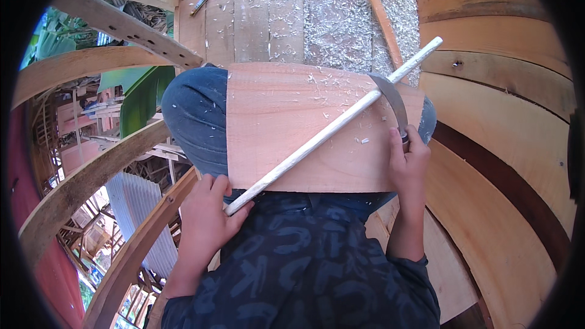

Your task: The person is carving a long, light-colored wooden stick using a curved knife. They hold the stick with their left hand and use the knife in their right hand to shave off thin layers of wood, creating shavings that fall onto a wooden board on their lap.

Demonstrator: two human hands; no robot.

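A pale, peeled wooden stick [317, 140] slants across a flat wooden board [274, 103] that rests over my lap. Around the stick's near lower end, by the board's left corner, my left hand [208, 210] is closed. My right hand [409, 161] grips the dark handle of a curved knife [393, 100], like a small sickle, at the board's right side. Its blade arcs up and meets the stick near the far upper end. Small shavings lie on the board, and my right palm hides part of the handle.
Wood shavings [338, 15] cover much of the plank floor [250, 24] ahead. A narrow orange-brown strip of wood [381, 15] and a small yellow-and-dark item [203, 1] lie there. Plank walls [487, 85] curve on the right. Wooden rails [91, 183] stand on the left, with corrugated sheeting [143, 219] beyond.
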